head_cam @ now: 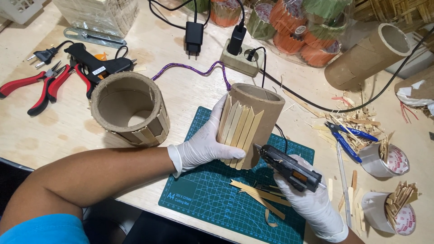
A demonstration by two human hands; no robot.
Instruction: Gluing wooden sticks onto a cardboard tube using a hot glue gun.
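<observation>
A brown cardboard tube [253, 122] — pale flat wooden sticks [238, 129] lining its side — stands on a green gridded cutting mat [212, 194]. The gloved left hand [201, 144] curls around it, fingers pressed against the sticks; the gloved right hand [312, 201] clasps a black glue gun [287, 167] — nozzle at the tube's base.

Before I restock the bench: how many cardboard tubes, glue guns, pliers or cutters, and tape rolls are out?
Cardboard tubes: 3
Glue guns: 2
Pliers or cutters: 3
Tape rolls: 2
Total: 10
</observation>
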